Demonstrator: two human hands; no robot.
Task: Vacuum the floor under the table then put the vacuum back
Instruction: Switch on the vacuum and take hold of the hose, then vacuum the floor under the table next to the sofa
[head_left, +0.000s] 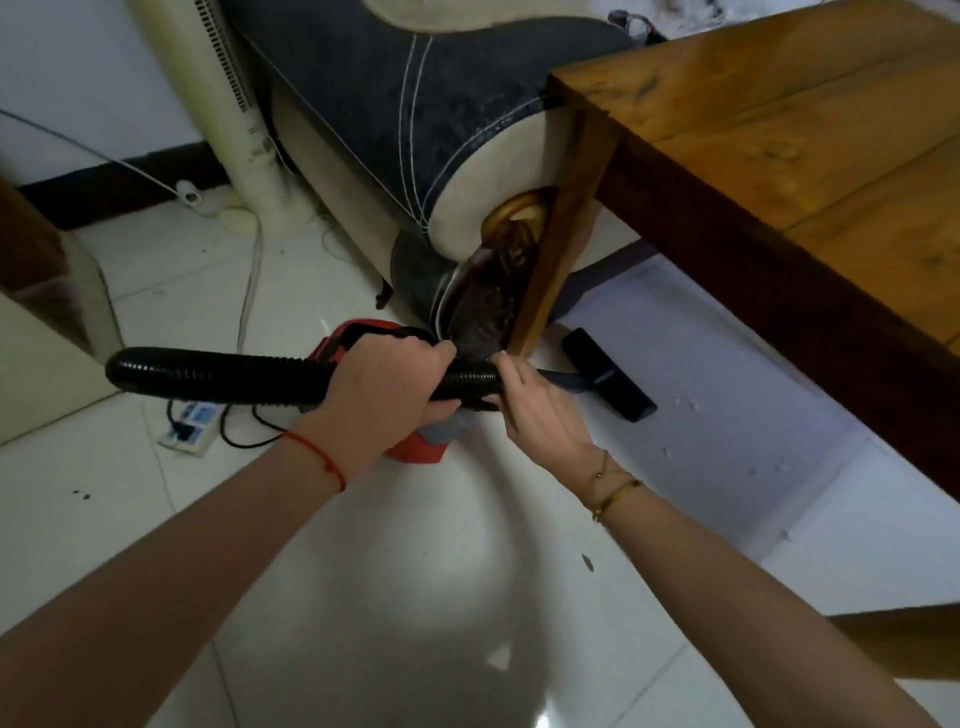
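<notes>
Both hands grasp the black ribbed hose of the vacuum. The left hand is curled round it, and the red vacuum body sits directly beneath that grip, on the white tiled floor. The right hand holds the hose end just ahead of the left; its fingers seem wrapped around the joint, though they are partly hidden. Beyond the right grip the black floor nozzle lies on the floor beside the wooden leg, under the edge of the surface.
</notes>
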